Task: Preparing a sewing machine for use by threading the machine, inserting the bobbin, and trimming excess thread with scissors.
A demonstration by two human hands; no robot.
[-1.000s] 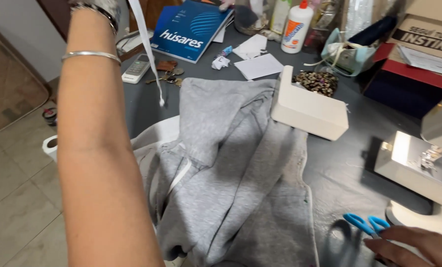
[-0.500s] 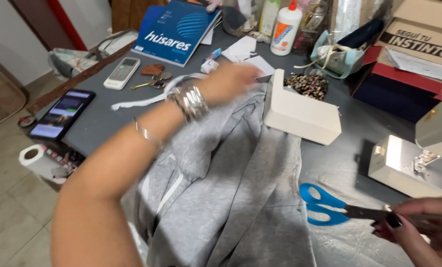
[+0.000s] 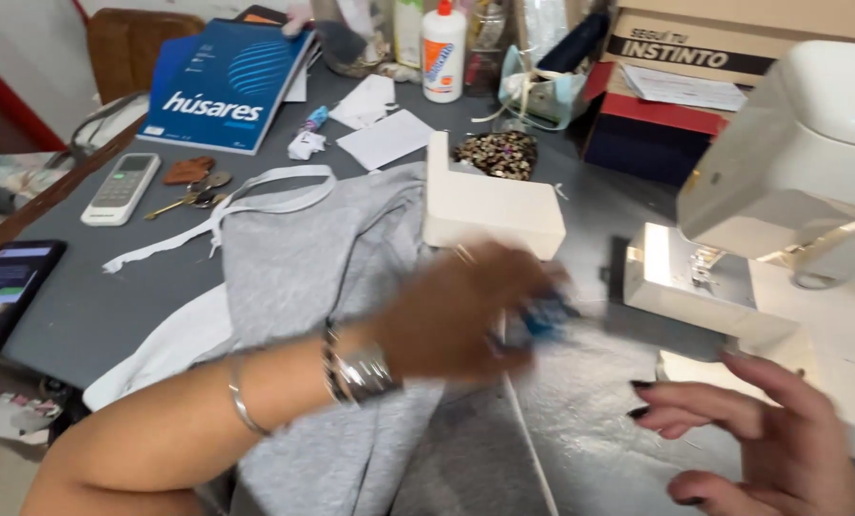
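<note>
The left hand (image 3: 465, 311), blurred with motion, is reaching across the grey knit fabric garment (image 3: 322, 287) and closing its fingers around the blue plastic handles of a pair of scissors (image 3: 542, 315); how tightly it is gripping I cannot tell. Silver bangles are sitting on its wrist. The right hand (image 3: 762, 440), with dark-painted nails, is hovering loosely spread and holding nothing, just below the white sewing machine (image 3: 800, 153). The grey garment is lying spread over the dark grey table (image 3: 93, 306), running under the left forearm. Beside it a white boxy attachment (image 3: 489, 205) is resting, with a white fabric strip (image 3: 246, 201) trailing leftward towards a white remote control (image 3: 121, 186) and a blue notebook (image 3: 222, 86).
</note>
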